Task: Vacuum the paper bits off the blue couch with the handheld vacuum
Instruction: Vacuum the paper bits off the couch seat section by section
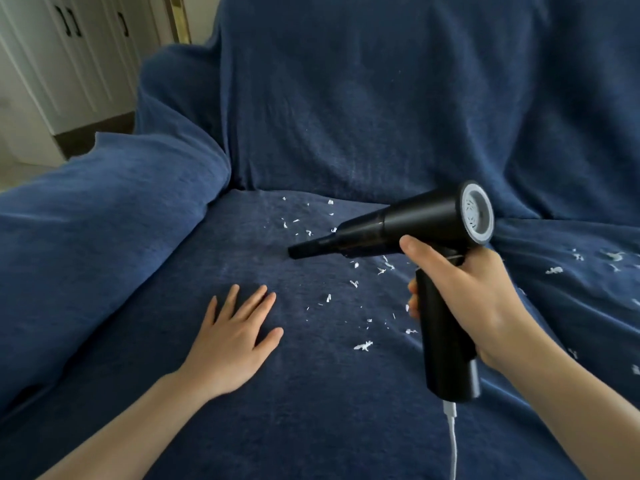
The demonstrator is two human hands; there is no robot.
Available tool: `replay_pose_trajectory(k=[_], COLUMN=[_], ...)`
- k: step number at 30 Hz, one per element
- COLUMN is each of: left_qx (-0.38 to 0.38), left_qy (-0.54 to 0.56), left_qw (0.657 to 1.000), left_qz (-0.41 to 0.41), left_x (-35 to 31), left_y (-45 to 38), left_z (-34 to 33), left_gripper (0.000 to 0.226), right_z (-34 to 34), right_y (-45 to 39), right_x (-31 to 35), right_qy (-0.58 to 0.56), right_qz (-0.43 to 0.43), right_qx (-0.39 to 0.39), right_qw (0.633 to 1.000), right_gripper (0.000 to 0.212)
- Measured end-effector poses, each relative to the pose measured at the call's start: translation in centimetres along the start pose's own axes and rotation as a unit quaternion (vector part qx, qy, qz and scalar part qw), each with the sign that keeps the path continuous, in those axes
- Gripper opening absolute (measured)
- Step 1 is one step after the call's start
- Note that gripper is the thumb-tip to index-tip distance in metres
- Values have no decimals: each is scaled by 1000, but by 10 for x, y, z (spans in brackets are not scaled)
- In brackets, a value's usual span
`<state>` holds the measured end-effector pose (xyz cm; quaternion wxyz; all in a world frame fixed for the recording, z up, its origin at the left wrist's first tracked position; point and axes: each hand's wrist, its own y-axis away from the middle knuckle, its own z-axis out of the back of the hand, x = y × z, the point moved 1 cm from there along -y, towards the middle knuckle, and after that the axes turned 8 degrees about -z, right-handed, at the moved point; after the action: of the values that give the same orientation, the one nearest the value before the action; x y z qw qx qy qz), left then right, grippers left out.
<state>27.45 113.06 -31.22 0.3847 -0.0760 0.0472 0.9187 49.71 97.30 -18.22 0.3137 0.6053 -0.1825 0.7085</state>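
The handheld vacuum [408,223] is matte black, pistol-shaped — a tapered nozzle pointing left just above the blue couch [277,393] seat, a grey-ringed rear vent, a white cable [452,441] plugged into the grip's base; no readable branding shows. The right hand [474,299] wraps its handle; the left hand [235,337] lies flat, fingers spread, on the seat; white paper bits [362,346] scatter between and rightward.

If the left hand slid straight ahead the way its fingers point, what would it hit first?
Probably the vacuum nozzle, up and right of the left hand; if the nozzle hangs above the blue couch, bare fabric.
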Motion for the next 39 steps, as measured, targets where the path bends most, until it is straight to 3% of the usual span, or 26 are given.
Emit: replay_pose_trajectory(k=[6, 12, 22, 34, 39], left_qx=[-11, -53, -79, -97, -95], left_qy=[-3, -11, -9, -6, -9], left_qw=[1000, 998, 997, 995, 995], left_qz=[-5, -13, -24, -31, -31], left_x=[-2, 18, 30, 31, 30], left_y=[-44, -76, -103, -100, -99], left_z=[0, -2, -6, -8, -8], left_gripper=[94, 88, 82, 79, 80], right_z=[-8, -33, -66, -76, -74], right_y=[-16, -48, -90, -86, -89], right_x=[7, 8, 24, 32, 35], right_qy=[7, 66, 93, 90, 127], right_qz=[9, 56, 69, 86, 105], right_qx=[24, -26, -44, 15, -42], right_qw=[1000, 996, 992, 992, 985], right_gripper=[33, 36, 36, 35, 39])
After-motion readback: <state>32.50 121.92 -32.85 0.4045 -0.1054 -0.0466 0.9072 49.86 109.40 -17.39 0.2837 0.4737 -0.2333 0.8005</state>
